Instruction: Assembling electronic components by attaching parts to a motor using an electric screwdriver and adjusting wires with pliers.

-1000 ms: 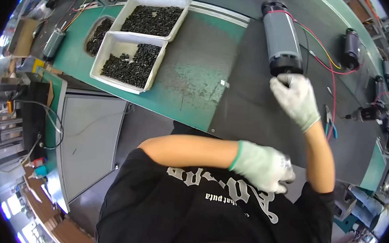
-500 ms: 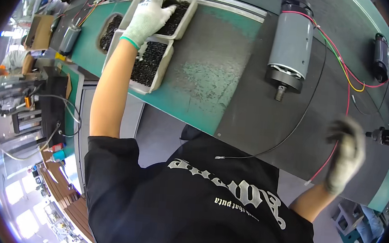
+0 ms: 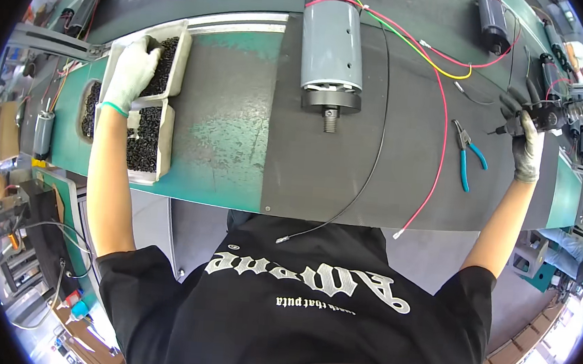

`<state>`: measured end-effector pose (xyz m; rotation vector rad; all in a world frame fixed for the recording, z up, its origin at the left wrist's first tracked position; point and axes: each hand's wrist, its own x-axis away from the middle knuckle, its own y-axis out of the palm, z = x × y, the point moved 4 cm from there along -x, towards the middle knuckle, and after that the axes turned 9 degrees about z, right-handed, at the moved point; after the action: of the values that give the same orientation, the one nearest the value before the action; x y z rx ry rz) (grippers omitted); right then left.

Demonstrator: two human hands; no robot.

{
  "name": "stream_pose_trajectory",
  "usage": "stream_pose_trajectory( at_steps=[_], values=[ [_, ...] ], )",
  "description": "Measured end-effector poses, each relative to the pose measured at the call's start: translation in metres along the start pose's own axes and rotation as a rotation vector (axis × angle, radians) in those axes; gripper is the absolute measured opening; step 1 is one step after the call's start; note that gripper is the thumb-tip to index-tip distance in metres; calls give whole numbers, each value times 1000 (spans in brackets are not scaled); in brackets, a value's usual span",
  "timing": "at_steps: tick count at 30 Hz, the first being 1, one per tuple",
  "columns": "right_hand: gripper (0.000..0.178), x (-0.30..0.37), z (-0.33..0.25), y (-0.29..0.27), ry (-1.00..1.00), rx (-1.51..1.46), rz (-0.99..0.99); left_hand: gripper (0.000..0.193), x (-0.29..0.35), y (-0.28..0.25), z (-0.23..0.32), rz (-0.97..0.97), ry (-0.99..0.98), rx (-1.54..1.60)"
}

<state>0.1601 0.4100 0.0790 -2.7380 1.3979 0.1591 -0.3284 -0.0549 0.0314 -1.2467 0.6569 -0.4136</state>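
Note:
My left hand [image 3: 134, 74], in a white glove, reaches into the far white bin [image 3: 182, 57] of small black parts [image 3: 166, 63]. Its fingers are curled, and whatever they pinch is hidden. Just nearer stands a second white bin [image 3: 164, 151] with similar black parts [image 3: 145, 142]. At the far right, my right hand [image 3: 529, 136], gloved with dark fingers, has its thumb and fingers around a black power screwdriver [image 3: 551, 117], its bit pointing left. Between my hands a grey cylindrical motor [image 3: 332, 45] lies with its threaded shaft toward me.
Pliers with blue handles [image 3: 466, 158] lie on the dark mat [image 3: 319, 177]. A red wire [image 3: 443, 139] and a black wire [image 3: 382, 121] trail from the motor toward the bench's front edge. Another motor [image 3: 493, 23] lies far right. A rounded tray of black parts [image 3: 90, 108] sits left of the bins.
My right hand has moved away from the near mat, up and out to the power screwdriver. The pliers now show on the mat. My left hand stays in the far bin; the view has shifted right.

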Motion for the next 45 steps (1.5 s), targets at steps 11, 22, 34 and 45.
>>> stream_pose_trajectory(
  at_steps=[11, 22, 34, 45],
  values=[
    [51, 39, -55, 62, -248, -120, 66, 37, -11, -5, 8, 31, -8, -19],
    [54, 95, -56, 167, -109, -600, -149, 23, 54, -44, 75, 173, -314, 1288],
    [39, 95, -111, 204, -257, -490, 492, 30, 133, -12, 246, -519, -234, 2534],
    [38, 102, -84, 200, -193, -569, 353, 25, 135, -4, 251, -177, -119, 2009]
  ],
)
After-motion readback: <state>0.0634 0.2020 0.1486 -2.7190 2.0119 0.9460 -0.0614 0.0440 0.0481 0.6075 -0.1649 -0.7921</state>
